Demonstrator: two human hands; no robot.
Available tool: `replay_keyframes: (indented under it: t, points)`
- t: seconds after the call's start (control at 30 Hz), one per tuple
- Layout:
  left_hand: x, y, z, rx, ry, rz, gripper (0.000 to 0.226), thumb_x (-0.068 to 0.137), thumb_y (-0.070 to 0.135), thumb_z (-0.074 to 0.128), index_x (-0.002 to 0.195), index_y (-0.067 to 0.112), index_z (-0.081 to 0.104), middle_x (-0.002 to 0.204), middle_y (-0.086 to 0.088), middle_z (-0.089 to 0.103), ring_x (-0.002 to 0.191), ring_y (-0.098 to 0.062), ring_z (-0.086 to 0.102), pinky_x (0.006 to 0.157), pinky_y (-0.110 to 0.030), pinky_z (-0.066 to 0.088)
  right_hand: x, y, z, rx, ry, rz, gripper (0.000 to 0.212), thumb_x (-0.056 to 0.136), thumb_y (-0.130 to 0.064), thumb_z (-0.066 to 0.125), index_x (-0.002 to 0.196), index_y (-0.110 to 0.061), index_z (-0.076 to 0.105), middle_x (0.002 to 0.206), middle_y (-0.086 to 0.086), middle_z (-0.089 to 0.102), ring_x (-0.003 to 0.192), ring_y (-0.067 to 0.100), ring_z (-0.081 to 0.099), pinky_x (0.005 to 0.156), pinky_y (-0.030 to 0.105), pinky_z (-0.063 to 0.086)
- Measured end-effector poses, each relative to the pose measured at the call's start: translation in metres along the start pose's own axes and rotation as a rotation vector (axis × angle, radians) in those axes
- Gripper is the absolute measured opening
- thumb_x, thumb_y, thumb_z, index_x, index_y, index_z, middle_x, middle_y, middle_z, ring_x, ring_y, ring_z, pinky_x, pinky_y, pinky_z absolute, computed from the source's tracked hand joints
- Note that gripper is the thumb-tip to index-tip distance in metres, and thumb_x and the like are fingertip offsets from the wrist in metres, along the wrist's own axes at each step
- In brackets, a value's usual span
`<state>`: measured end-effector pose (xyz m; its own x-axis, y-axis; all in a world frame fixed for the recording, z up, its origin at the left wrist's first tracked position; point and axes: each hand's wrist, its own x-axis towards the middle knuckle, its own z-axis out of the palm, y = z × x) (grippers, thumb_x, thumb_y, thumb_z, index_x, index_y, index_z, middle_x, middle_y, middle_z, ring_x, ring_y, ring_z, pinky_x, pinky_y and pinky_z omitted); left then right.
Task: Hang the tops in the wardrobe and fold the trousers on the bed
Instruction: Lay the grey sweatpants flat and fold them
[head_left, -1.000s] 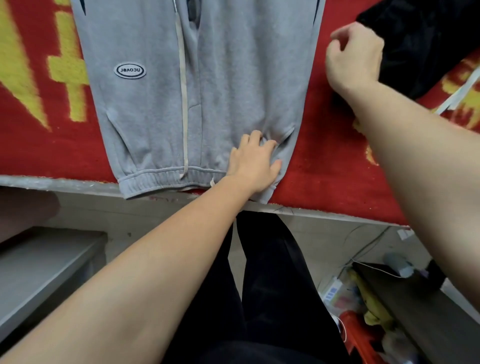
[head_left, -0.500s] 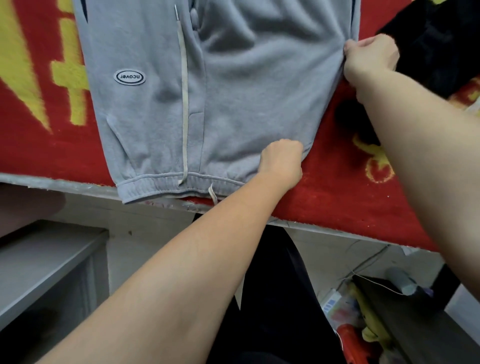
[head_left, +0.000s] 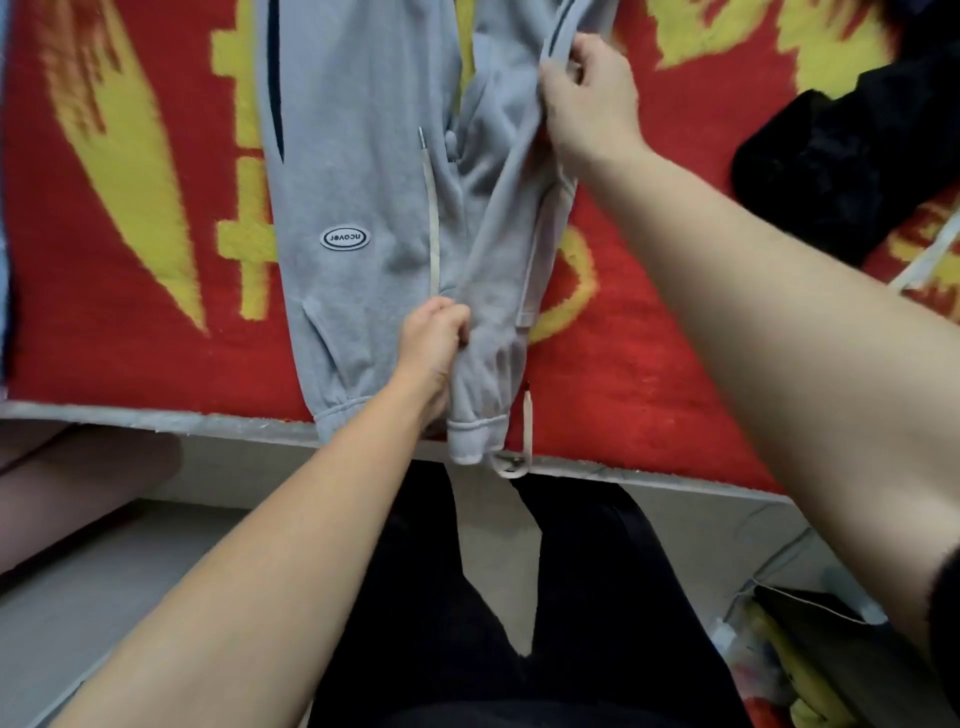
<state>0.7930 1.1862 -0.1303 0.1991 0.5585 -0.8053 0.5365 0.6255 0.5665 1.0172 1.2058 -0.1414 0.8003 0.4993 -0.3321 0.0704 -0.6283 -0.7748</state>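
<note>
Grey jogging trousers (head_left: 363, 197) with an oval logo patch and pale drawstrings lie on the red and yellow bed cover (head_left: 130, 218), waistband at the near edge. Their right half is lifted and partly turned over towards the left half. My left hand (head_left: 434, 338) grips the raised fabric near the waistband. My right hand (head_left: 587, 93) pinches the right side seam higher up the leg, holding it above the bed.
A black garment (head_left: 852, 166) lies bunched on the bed at the right. The bed's pale edge (head_left: 156, 418) runs across the frame. Below it are my black-trousered legs (head_left: 519, 623), a grey surface (head_left: 62, 613) at the left and floor clutter with cables (head_left: 789, 654) at the right.
Both hands have gathered the right side of the trousers and carried it leftward, lifting it off the cover. The left hand went from lying flat to gripping the fabric.
</note>
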Motion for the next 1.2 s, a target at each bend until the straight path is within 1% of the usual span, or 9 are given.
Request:
replay_keyframes:
  t: [0.17, 0.3, 0.43, 0.5, 0.63, 0.8, 0.9, 1.03, 1.2]
  points:
    - [0.031, 0.013, -0.096, -0.039, 0.127, 0.002, 0.044, 0.070, -0.011, 0.040, 0.037, 0.019, 0.039, 0.042, 0.012, 0.032, 0.047, -0.008, 0.029, 0.048, -0.026, 0.024, -0.017, -0.065, 0.098, -0.072, 0.011, -0.172, 0.013, 0.095, -0.027, 0.052, 0.099, -0.019, 0.060, 0.093, 0.003, 0.063, 0.084, 0.013, 0.048, 0.079, 0.031, 0.038]
    - [0.064, 0.007, -0.159, 0.007, 0.256, -0.017, 0.031, 0.074, -0.006, 0.046, 0.053, 0.017, 0.046, 0.053, 0.007, 0.041, 0.051, -0.008, 0.036, 0.047, -0.024, 0.030, -0.026, -0.099, 0.179, -0.133, -0.072, -0.209, 0.027, 0.098, -0.025, 0.049, 0.115, -0.010, 0.063, 0.113, 0.009, 0.069, 0.106, 0.027, 0.060, 0.079, 0.029, 0.035]
    - [0.093, -0.012, -0.197, 0.103, 0.337, -0.039, 0.019, 0.080, 0.009, 0.055, 0.063, 0.017, 0.053, 0.064, 0.005, 0.047, 0.063, -0.011, 0.042, 0.053, -0.026, 0.034, -0.039, -0.096, 0.226, -0.246, -0.396, -0.168, 0.019, 0.099, -0.021, 0.046, 0.081, -0.026, 0.043, 0.095, 0.003, 0.059, 0.090, 0.023, 0.052, 0.075, 0.026, 0.035]
    - [0.102, -0.025, -0.206, 0.163, 0.251, -0.060, 0.016, 0.085, 0.021, 0.058, 0.070, 0.015, 0.060, 0.071, 0.003, 0.057, 0.071, -0.015, 0.050, 0.063, -0.029, 0.040, -0.051, -0.084, 0.223, -0.330, -0.485, -0.134, 0.015, 0.098, -0.021, 0.047, 0.087, -0.028, 0.053, 0.096, -0.002, 0.059, 0.094, 0.021, 0.051, 0.079, 0.024, 0.035]
    - [0.095, -0.046, -0.206, 0.443, 0.060, -0.028, 0.054, 0.099, 0.052, 0.045, 0.107, 0.004, 0.068, 0.111, -0.012, 0.070, 0.106, -0.026, 0.063, 0.089, -0.035, 0.047, -0.085, -0.039, 0.195, -0.262, -0.152, -0.163, 0.043, 0.090, -0.018, 0.049, 0.131, -0.008, 0.060, 0.127, 0.014, 0.057, 0.113, 0.025, 0.059, 0.099, 0.030, 0.040]
    - [0.061, -0.052, -0.190, 0.871, 0.218, 0.054, 0.061, 0.098, 0.065, 0.030, 0.108, 0.008, 0.050, 0.112, -0.024, 0.064, 0.106, -0.041, 0.059, 0.073, -0.039, 0.033, -0.144, 0.009, 0.158, -0.524, 0.129, 0.021, 0.065, 0.090, -0.043, 0.054, 0.147, -0.013, 0.042, 0.147, 0.015, 0.040, 0.135, 0.031, 0.042, 0.112, 0.036, 0.031]
    - [0.061, -0.059, -0.185, 0.900, 0.274, 0.032, 0.063, 0.095, 0.065, 0.038, 0.120, 0.008, 0.042, 0.120, -0.020, 0.059, 0.109, -0.041, 0.058, 0.075, -0.042, 0.036, -0.175, 0.031, 0.154, -0.472, 0.059, 0.258, 0.083, 0.092, -0.056, 0.054, 0.154, -0.009, 0.025, 0.146, 0.017, 0.039, 0.134, 0.036, 0.040, 0.109, 0.041, 0.032]
    - [0.079, -0.061, -0.183, 0.796, 0.354, 0.110, 0.059, 0.095, 0.061, 0.044, 0.119, 0.008, 0.047, 0.126, -0.019, 0.054, 0.120, -0.039, 0.050, 0.092, -0.045, 0.039, -0.185, 0.049, 0.155, -0.358, -0.028, 0.494, 0.079, 0.091, -0.070, 0.047, 0.141, -0.010, 0.035, 0.135, 0.015, 0.055, 0.124, 0.037, 0.053, 0.098, 0.043, 0.042]
    - [0.093, -0.043, -0.177, 0.787, 0.255, 0.135, 0.052, 0.102, 0.054, 0.033, 0.115, 0.005, 0.046, 0.115, -0.025, 0.062, 0.110, -0.043, 0.057, 0.084, -0.042, 0.040, -0.184, 0.051, 0.148, -0.278, -0.127, 0.456, 0.063, 0.095, -0.065, 0.045, 0.123, -0.008, 0.045, 0.121, 0.014, 0.063, 0.111, 0.036, 0.059, 0.084, 0.037, 0.042]
